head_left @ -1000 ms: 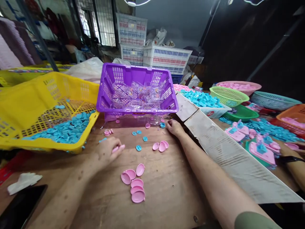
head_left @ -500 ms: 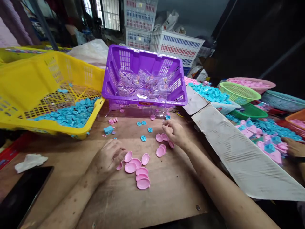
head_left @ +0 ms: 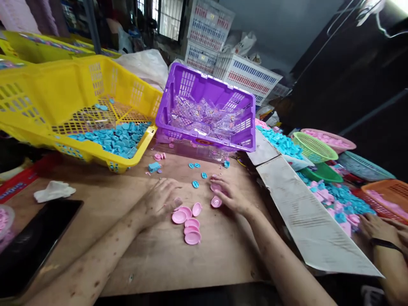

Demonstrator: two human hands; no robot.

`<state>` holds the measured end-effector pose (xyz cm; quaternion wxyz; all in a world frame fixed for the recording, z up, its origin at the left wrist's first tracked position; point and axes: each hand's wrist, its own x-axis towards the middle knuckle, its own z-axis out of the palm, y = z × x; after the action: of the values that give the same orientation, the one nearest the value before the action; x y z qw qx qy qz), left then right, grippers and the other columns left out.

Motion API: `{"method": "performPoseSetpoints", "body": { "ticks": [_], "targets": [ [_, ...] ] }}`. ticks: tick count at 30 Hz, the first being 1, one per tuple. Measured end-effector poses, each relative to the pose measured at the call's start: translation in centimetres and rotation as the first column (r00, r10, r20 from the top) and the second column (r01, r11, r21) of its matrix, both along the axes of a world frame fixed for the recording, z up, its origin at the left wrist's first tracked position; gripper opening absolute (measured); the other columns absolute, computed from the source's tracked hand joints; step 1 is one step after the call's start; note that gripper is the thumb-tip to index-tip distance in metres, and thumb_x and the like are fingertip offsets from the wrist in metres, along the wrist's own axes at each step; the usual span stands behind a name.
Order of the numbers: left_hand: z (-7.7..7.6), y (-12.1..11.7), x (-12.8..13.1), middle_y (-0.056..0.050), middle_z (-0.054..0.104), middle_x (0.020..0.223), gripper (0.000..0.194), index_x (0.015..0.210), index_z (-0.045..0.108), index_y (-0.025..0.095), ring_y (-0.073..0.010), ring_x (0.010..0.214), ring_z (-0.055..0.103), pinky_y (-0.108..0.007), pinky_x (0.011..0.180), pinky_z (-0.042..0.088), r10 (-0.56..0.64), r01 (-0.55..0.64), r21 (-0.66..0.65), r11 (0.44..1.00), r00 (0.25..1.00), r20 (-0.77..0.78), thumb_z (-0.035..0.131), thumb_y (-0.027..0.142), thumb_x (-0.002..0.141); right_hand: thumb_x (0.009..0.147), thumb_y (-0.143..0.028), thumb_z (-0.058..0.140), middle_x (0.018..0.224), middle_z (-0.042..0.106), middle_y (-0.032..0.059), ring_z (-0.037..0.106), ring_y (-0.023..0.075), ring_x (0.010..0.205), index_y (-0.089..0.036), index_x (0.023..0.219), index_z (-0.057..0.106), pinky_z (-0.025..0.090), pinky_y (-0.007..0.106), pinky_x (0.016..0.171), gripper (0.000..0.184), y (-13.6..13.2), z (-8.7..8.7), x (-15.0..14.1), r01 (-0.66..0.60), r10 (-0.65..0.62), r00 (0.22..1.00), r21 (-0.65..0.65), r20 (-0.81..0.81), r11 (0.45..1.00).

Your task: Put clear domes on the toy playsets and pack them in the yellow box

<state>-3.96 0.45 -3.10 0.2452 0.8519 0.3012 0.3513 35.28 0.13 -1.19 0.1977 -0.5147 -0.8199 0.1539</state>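
L hand (head_left: 161,195), left of ctr, has its fingers bent by the pink oval pcs (head_left: 193,238) on the wooden table (head_left: 159,267); one pc is at the fingertips, can't tell if it's gripped. R hand (head_left: 231,193), right of ctr, has thumb & fingers apart, at a couple more pink pcs (head_left: 216,202). Small blue discs (head_left: 195,184) lie btwn & beyond the hands. Purple basket (head_left: 204,138) w/ clear packs (head_left: 204,114), upper ctr; yellow basket (head_left: 79,146) w/ blue pcs (head_left: 121,138), upper left; phone (head_left: 38,246), lower left.
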Motion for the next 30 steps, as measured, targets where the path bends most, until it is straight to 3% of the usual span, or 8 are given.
{"method": "performPoseSetpoints", "body": {
  "ticks": [5,11,16,19,22,26,28,30],
  "targets": [
    [0.0,-1.4,1.4,-0.014,0.069,0.145,0.052,0.144,0.063,0.022,-0.0345,0.137,0.062,-0.052,0.118,0.05,-0.164,0.162,-0.024,0.986,0.984,-0.071,0.061,0.061,0.111,0.111,-0.041,0.068,0.167,0.061,0.0145,0.06,0.0293,0.155,-0.027,0.147,0.073,0.053,0.049,0.129,0.039,-6.6,-1.9,-6.7,-0.051,0.057,0.989,0.047,-0.135,0.998],
    [1.0,-3.7,-1.0,-0.01,0.075,0.129,0.028,0.134,0.07,0.023,-0.0299,0.123,0.068,-0.047,0.111,0.055,-0.178,0.159,-0.103,0.982,0.957,-0.228,0.064,0.031,0.108,0.106,-0.018,0.067,0.151,0.071,0.0106,0.069,0.0241,0.143,-0.029,0.147,0.069,0.057,0.044,0.124,0.043,-9.1,-3.0,-15.2,-0.116,0.172,0.91,0.166,-0.377,0.979],
    [1.4,-5.3,-3.7,-0.011,0.077,0.12,0.014,0.111,0.075,0.022,-0.0324,0.118,0.068,-0.051,0.111,0.055,0.095,-0.114,-0.041,0.993,0.942,-0.322,0.065,0.029,0.104,0.102,-0.026,0.074,0.144,0.073,0.0107,0.071,0.0276,0.137,-0.027,0.145,0.07,0.06,0.045,0.119,0.043,-9.6,-2.0,-16.2,-0.041,0.12,0.909,0.202,-0.399,0.979],
    [1.1,-6.9,-4.3,-0.017,0.074,0.135,0.027,0.127,0.071,0.019,-0.0369,0.128,0.065,-0.057,0.117,0.051,0.389,-0.38,0.085,0.921,0.895,-0.218,0.057,0.032,0.108,0.11,-0.028,0.064,0.141,0.073,0.0131,0.07,0.0315,0.135,-0.027,0.144,0.07,0.059,0.053,0.118,0.035,-12.0,-1.0,-15.6,0.125,-0.024,0.903,0.207,-0.43,0.97],
    [1.0,-10.5,-4.3,-0.017,0.073,0.134,0.032,0.132,0.067,0.018,-0.0369,0.128,0.065,-0.056,0.115,0.05,0.503,-0.487,0.161,0.859,0.86,-0.081,0.052,0.039,0.114,0.111,-0.036,0.068,0.136,0.074,0.0116,0.072,0.0327,0.128,-0.03,0.145,0.069,0.062,0.052,0.112,0.035,-15.8,-0.6,-16.3,0.24,-0.141,0.908,0.215,-0.394,0.947],
    [1.7,-16.4,-3.5,-0.015,0.077,0.121,0.035,0.128,0.068,0.02,-0.0362,0.113,0.069,-0.054,0.102,0.057,0.496,-0.466,0.254,0.848,0.865,-0.069,0.064,0.049,0.109,0.112,-0.043,0.066,0.135,0.075,0.0096,0.078,0.0316,0.118,-0.034,0.143,0.07,0.068,0.045,0.099,0.032,-19.1,-2.4,-17.6,0.097,-0.034,0.957,0.209,-0.287,0.973],
    [2.6,-17.1,-4.2,-0.014,0.077,0.118,0.032,0.125,0.069,0.019,-0.0344,0.111,0.07,-0.051,0.102,0.059,0.513,-0.481,0.276,0.832,0.857,-0.052,0.067,0.046,0.108,0.115,-0.046,0.059,0.127,0.079,0.0085,0.081,0.0313,0.11,-0.035,0.136,0.073,0.069,0.045,0.091,0.028,-18.6,-3.8,-17.5,0.046,0.029,0.966,0.28,-0.259,0.959],
    [4.6,-16.3,-7.0,-0.014,0.077,0.117,0.027,0.123,0.069,0.017,-0.0319,0.113,0.071,-0.048,0.104,0.059,0.597,-0.566,0.274,0.777,0.801,-0.036,0.062,0.04,0.11,0.115,-0.051,0.057,0.122,0.081,0.0075,0.082,0.0319,0.105,-0.036,0.131,0.076,0.069,0.045,0.085,0.029,-17.1,-5.0,-17.4,0.006,0.077,0.97,0.34,-0.23,0.94]
  ]
}}
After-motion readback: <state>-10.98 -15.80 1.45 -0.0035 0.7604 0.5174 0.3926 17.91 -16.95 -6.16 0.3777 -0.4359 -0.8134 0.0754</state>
